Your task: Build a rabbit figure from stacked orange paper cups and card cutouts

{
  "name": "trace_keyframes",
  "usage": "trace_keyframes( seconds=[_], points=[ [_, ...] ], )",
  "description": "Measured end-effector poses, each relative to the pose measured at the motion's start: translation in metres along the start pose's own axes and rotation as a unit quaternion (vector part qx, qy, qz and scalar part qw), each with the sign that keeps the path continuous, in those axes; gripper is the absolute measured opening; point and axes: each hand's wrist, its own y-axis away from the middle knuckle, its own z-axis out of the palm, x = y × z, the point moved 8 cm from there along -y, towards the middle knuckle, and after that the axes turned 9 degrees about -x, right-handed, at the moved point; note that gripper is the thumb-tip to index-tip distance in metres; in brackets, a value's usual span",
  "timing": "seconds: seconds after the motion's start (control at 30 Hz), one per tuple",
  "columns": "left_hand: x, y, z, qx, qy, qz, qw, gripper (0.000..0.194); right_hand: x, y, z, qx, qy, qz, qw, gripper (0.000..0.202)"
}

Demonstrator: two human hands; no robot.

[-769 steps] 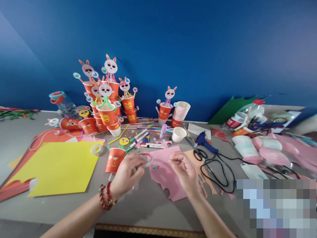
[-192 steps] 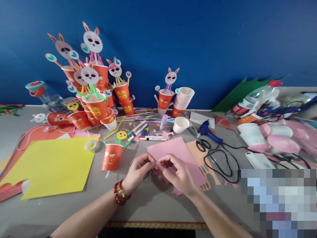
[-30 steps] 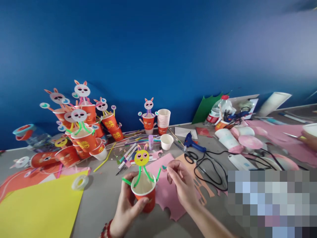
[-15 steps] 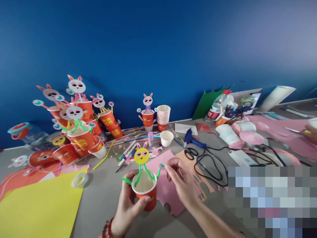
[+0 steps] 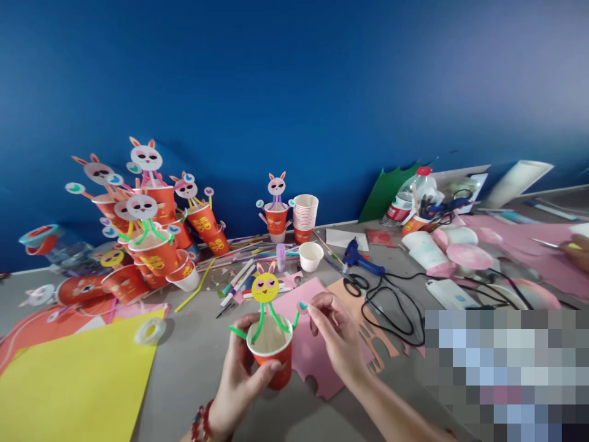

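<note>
A red paper cup [image 5: 281, 368] is gripped near the table's front by my left hand [image 5: 246, 368], fingers behind it and thumb across its front. Above its rim stands a yellow paper rabbit face [image 5: 265, 286] on green pipe-cleaner stems [image 5: 276, 317]. One green arm sticks out over the left of the rim, its end bare. At the end of the right arm is a small round paper disc [image 5: 302, 307] with a teal mark. My right hand [image 5: 338, 331] pinches that disc between thumb and fingertips.
Decorated rabbit cups [image 5: 156, 256] crowd the left. A yellow sheet [image 5: 78, 380] and tape roll [image 5: 150, 331] lie front left. Pink paper [image 5: 317, 368] lies under my hands. A blue glue gun [image 5: 363, 261] and black-handled scissors [image 5: 354, 284] lie right; another person's hand [image 5: 577, 252] shows far right.
The view has shifted slightly, so the background sits a little further right. Both hands keep the same hold on cup and disc.
</note>
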Motion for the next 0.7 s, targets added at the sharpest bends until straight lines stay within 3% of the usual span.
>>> trace_keyframes(
  seconds=[0.7],
  points=[
    [0.0022, 0.0013, 0.0035, -0.021, -0.031, 0.025, 0.999, 0.063, -0.0069, 0.0006, 0.0049, -0.007, 0.022, -0.023, 0.999, 0.024]
  ],
)
